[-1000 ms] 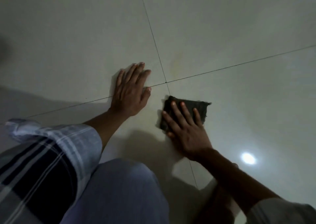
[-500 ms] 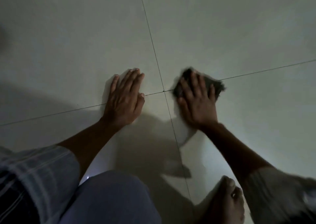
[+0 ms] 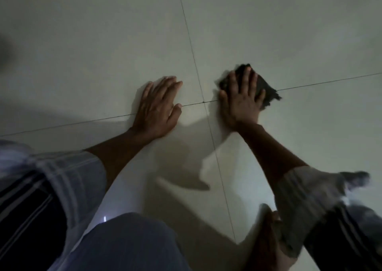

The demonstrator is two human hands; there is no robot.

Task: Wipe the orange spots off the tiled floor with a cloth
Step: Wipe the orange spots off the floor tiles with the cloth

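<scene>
A dark, frayed cloth (image 3: pixel 266 89) lies flat on the pale tiled floor (image 3: pixel 103 43), just right of where two grout lines cross. My right hand (image 3: pixel 240 100) presses down on it with the fingers spread, covering most of it. My left hand (image 3: pixel 159 107) rests flat on the floor to the left of the crossing, fingers together, holding nothing. I see no orange spots in this dim light.
My knee in light trousers (image 3: pixel 128 243) fills the bottom middle and my bare foot (image 3: pixel 266 241) shows at the bottom right. Striped sleeves (image 3: pixel 41 188) cover both forearms. Shadows of my arms fall on the tiles between them.
My right hand has pushed the cloth away from me, from below the cross grout line to on and above it. My left hand has stayed planted.
</scene>
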